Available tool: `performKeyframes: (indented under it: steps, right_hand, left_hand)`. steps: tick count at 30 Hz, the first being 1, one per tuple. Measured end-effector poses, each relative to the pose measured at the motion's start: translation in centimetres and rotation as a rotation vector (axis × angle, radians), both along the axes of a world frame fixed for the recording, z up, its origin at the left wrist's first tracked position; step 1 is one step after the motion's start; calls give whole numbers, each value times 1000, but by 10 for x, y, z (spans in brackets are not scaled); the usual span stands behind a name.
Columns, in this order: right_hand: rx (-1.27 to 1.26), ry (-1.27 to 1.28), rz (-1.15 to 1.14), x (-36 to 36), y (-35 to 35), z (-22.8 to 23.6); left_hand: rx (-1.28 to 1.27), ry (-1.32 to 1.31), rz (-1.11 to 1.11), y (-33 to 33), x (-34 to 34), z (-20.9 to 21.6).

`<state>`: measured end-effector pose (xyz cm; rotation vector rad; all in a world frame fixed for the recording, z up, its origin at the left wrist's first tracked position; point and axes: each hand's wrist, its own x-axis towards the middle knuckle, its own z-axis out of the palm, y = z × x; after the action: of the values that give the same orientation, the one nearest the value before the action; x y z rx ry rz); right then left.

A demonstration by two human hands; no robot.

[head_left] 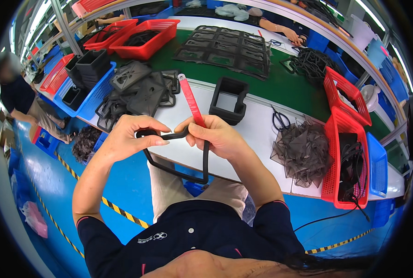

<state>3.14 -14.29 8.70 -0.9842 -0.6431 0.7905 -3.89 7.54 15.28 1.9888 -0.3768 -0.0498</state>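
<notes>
A black rubber-like rectangular frame (205, 162) hangs between my hands in front of the table's near edge. My left hand (128, 138) pinches its upper left corner between thumb and fingers. On the other side, my right hand (221, 138) is closed around a red-wrapped tool (191, 102) and also grips the frame's upper right corner. The tool's pale end with a small hole points up and away; its working end is hidden in my fingers. Just beyond my right hand stands a stack of black rectangular frames (229, 103) on the white tabletop.
Flat black sheets and frames (146, 95) pile up at the left. At the right lie black scissors (280, 119), thin dark mesh scraps (301, 150) and a red basket (332, 162). A moulded black sheet (225, 50) rests on the green surface beyond. Other people are at far left and across the table.
</notes>
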Motion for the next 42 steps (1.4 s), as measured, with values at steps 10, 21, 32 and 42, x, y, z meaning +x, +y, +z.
performKeyframes:
  steps: [10, 21, 32, 42]
  right_hand:
    - [-90, -249, -128, -21, 11, 18]
    - [80, -165, -157, -21, 12, 4]
    - [149, -42, -152, -7, -4, -1]
    - [115, -159, -261, 6, -13, -12]
  left_hand:
    - [188, 23, -51, -12, 9, -1]
    - [221, 43, -159, -20, 10, -12]
    - [228, -149, -176, -22, -3, -3]
    - [-135, -263, 497, 91, -70, -139]
